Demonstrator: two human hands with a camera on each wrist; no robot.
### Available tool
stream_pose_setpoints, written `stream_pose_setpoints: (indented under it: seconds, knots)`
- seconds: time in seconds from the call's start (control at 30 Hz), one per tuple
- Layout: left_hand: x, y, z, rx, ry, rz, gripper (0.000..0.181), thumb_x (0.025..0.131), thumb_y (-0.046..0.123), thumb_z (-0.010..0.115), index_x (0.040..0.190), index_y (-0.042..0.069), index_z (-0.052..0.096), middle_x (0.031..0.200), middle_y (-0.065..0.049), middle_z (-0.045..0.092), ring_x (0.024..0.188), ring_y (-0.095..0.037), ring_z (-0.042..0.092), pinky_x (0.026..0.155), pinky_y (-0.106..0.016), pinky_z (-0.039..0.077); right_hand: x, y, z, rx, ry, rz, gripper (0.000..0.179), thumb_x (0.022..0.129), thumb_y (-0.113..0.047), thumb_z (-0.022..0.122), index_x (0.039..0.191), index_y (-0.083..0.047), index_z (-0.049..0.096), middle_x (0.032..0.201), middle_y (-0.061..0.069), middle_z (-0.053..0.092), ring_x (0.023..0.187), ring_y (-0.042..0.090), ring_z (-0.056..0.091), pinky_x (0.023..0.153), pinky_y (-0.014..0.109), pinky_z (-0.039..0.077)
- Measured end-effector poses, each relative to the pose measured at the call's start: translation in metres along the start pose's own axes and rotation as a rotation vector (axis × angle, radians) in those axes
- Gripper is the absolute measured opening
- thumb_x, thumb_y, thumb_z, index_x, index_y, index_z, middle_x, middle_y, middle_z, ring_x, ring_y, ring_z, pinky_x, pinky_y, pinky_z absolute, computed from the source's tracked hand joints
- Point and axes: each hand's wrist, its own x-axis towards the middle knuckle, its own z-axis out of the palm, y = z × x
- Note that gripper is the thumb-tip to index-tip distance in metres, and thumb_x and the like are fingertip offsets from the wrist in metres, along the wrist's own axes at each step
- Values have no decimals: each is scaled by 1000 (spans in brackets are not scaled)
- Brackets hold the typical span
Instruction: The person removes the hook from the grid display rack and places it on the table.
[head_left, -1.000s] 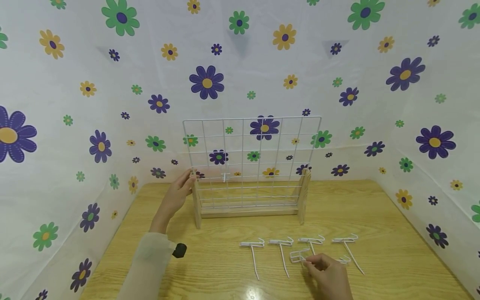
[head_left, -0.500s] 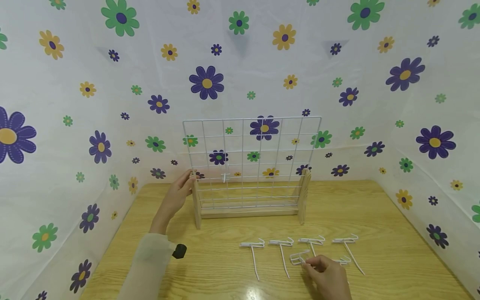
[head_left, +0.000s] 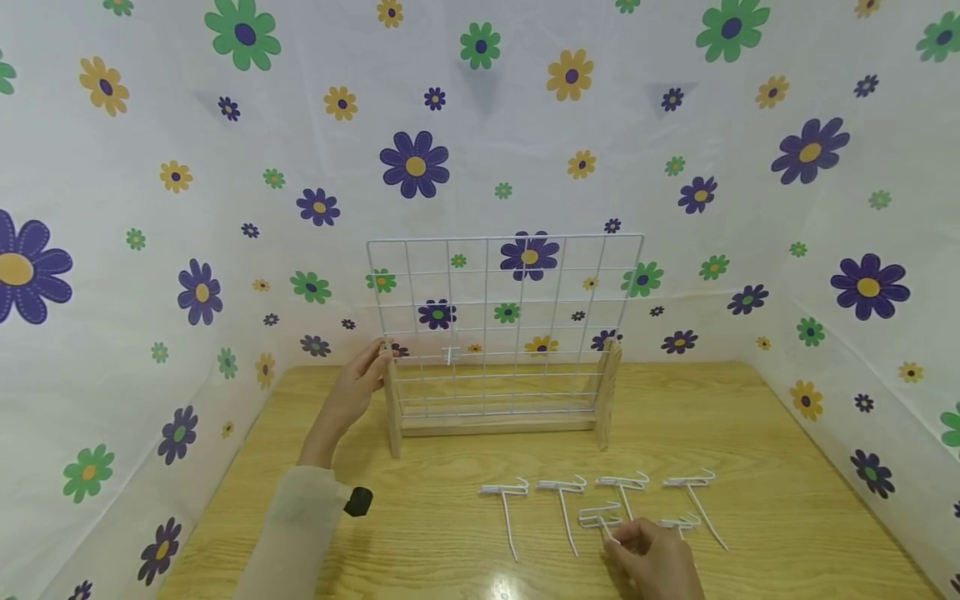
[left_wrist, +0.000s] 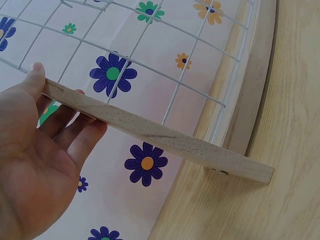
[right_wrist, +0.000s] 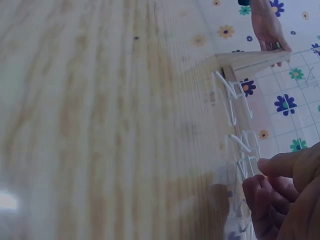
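Observation:
A white wire grid panel (head_left: 486, 287) stands upright in a wooden base (head_left: 498, 427). My left hand (head_left: 356, 390) grips the top of the base's left post (left_wrist: 150, 132), thumb on the near side and fingers behind. One small white hook (head_left: 449, 357) hangs on the grid, left of its middle. Low at the right, my right hand (head_left: 654, 560) pinches the stem of a white wire display hook (head_left: 600, 522) between thumb and fingertips, close over the table. Its double-wire back end points away from me; the palm hides the rest of the stem.
Several more white hooks lie on the wooden table (head_left: 420, 533) in a rough row, including a far-left hook (head_left: 505, 490) and a far-right hook (head_left: 690, 482). Another hook (head_left: 680, 524) is partly behind my right hand. A flower-printed cloth (head_left: 525, 125) encloses the back and sides.
My right hand has shifted slightly down and right, and the pinched hook has turned a little, showing more of its stem. My left hand stays on the post.

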Motion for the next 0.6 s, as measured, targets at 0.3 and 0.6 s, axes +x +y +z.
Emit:
stream_pose_setpoints:
  seconds: [0.3,0.6]
  knots:
    - [1,0,0,10,-5,2,67,111,47,42,165,10,26,164,-20,34,145,-42,40,111,-50,46,-3,3,1,-46,-46,37,17,81,-12,86,78,-8,70,66,-3,59,60,11,53,53,21,48]
    - [1,0,0,-5,-13,1,67,111,46,42,164,8,25,164,-21,32,146,-42,39,112,-49,45,-6,8,4,-127,-85,49,17,81,-19,83,79,-10,69,66,-5,60,60,12,56,54,26,51]
